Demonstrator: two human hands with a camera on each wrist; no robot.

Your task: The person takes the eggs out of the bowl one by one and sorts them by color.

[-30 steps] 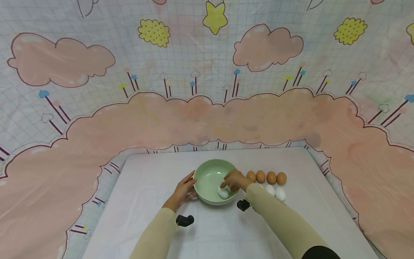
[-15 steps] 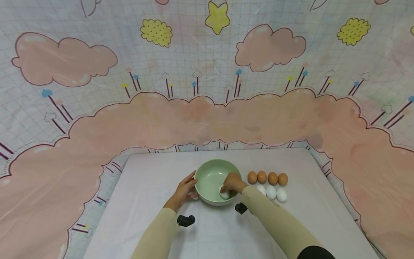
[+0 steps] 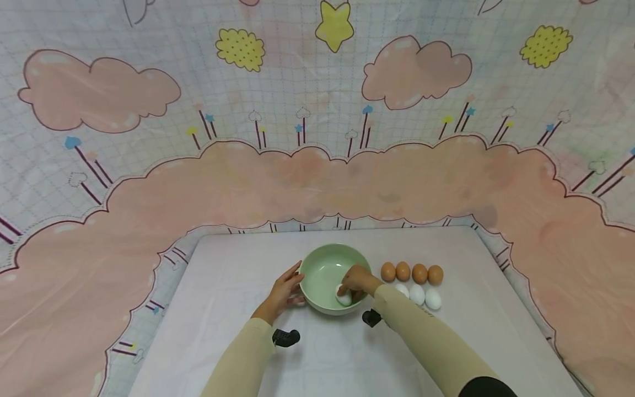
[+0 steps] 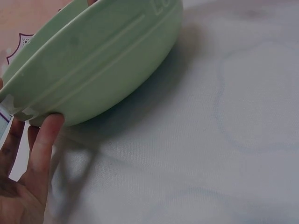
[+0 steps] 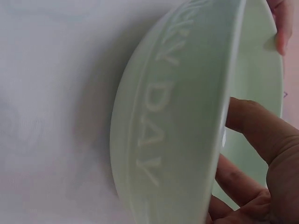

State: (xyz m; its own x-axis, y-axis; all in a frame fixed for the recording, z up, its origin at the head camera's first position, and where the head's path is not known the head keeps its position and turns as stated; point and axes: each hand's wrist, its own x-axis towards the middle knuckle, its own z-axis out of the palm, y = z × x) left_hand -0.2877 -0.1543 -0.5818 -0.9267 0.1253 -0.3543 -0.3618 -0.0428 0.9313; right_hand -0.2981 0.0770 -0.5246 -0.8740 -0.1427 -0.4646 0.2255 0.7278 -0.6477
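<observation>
A pale green bowl (image 3: 319, 275) stands on the white-covered table, lettering moulded on its outer wall. My left hand (image 3: 281, 295) grips its left side, some fingertips at the rim and others low against the outer wall. Inside the bowl, near its right front wall, my right hand (image 3: 358, 280) reaches down over a white egg (image 3: 344, 296), fingertips on the egg. Part of that egg is hidden under the fingers. In the right wrist view the bowl's near wall (image 5: 187, 116) covers most of the egg, while the thumb and fingers show past the rim.
Right of the bowl, several brown eggs (image 3: 419, 273) lie in a row. In front of them is a row of white eggs (image 3: 416, 294), one partly behind the right sleeve (image 3: 421, 331). A patterned cloth backdrop (image 3: 327, 182) rises behind the table (image 3: 238, 259).
My right hand has settled lower over the white egg in the bowl, its fingers closer about it. The left hand stays on the bowl, and the head view has shifted slightly.
</observation>
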